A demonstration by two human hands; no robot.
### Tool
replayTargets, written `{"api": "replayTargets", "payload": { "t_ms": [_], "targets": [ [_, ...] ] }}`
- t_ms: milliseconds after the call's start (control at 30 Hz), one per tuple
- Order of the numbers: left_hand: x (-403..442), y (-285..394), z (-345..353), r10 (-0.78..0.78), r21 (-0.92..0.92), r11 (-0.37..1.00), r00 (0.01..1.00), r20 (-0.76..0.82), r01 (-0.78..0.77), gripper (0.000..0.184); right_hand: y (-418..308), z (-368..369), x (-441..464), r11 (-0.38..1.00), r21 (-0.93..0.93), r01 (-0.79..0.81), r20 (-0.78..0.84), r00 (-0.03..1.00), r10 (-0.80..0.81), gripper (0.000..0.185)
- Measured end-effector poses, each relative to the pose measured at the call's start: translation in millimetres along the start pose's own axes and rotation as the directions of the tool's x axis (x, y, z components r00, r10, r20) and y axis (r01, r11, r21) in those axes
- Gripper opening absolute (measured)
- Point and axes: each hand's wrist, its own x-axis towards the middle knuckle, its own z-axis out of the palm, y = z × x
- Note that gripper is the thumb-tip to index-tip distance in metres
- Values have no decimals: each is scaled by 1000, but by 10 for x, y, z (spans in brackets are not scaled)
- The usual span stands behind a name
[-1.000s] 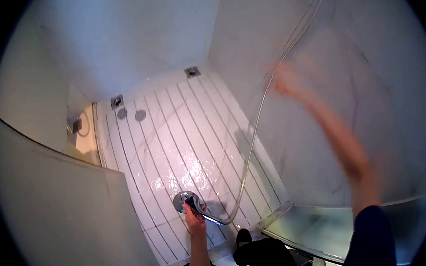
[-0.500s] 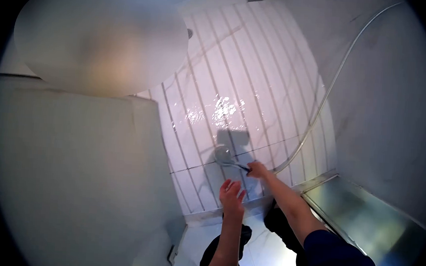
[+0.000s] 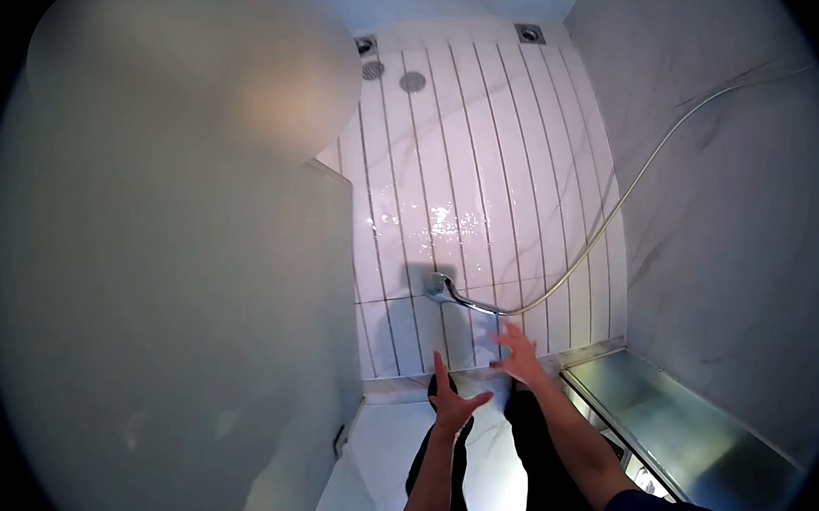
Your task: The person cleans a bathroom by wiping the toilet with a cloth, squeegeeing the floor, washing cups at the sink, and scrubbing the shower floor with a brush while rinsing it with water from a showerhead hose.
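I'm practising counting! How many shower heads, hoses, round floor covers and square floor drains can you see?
Shower head: 1
Hose: 1
Round floor covers: 2
Square floor drains: 2
Total: 6

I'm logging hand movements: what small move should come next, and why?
Probably reach the right hand forward and grip the shower head by its handle: that hand is open and nearest the handle, while the left hand, also open, is farther back.
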Motion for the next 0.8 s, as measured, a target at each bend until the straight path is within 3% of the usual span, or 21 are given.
{"api": "replayTargets", "payload": {
  "t_ms": [33,67,100,133,200,233,333,400,467,533,633,667,700,733,800],
  "targets": [
    [-94,-12,-85,21,-188,982,987,162,10,123,-41,-12,-260,991,-102,91,-208,972,-111,66],
    [-208,46,-189,42,-41,999,985,166,-36,114,-99,-152,-475,984,-92,151,-245,955,-169,71],
    [-352,130,-277,-19,-39,999,994,111,23,103,-153,-292,-689,974,-86,210,-281,933,-226,76],
    [-487,269,-368,-75,-45,996,996,55,78,93,-168,-510,-891,967,46,249,-157,958,-239,83],
    [-809,633,-658,-201,30,979,979,-20,202,67,-9,-590,-1254,988,-151,35,8,999,-34,79],
    [-989,655,-748,-149,190,966,979,-141,174,50,-53,-707,-1417,992,-123,11,-10,1000,-12,74],
    [-1570,1046,-1165,-206,473,861,979,-7,185,64,-322,-969,-1914,992,-122,-27,-34,999,23,63],
    [-2193,1491,-1264,48,784,620,997,-61,18,89,-433,-1033,-2130,993,-104,48,-8,999,-49,57],
    [-2411,882,-1418,16,404,914,1000,15,-21,83,-441,-926,-2084,954,-95,284,-20,958,-287,48],
    [-2694,689,-1541,-159,91,984,985,60,153,59,-660,-863,-2142,944,-168,282,122,957,-264,42],
    [-3153,435,-1569,-153,131,973,959,-239,188,42,-942,-806,-2229,848,-215,484,237,869,-435,35],
    [-3301,255,-1577,-168,92,974,933,-319,207,38,-981,-696,-2242,854,-127,505,238,851,-468,35],
    [-3242,137,-1507,-184,143,957,907,-380,254,37,-1083,-821,-2186,741,-211,638,274,766,-582,34],
    [-3206,27,-1401,-207,182,933,876,-435,311,37,-1116,-907,-2103,789,-149,596,343,779,-524,32],
    [-3352,-241,-1459,-344,7,913,777,-527,408,36,-1525,-919,-2490,800,-178,573,437,774,-458,30]
  ]
}}
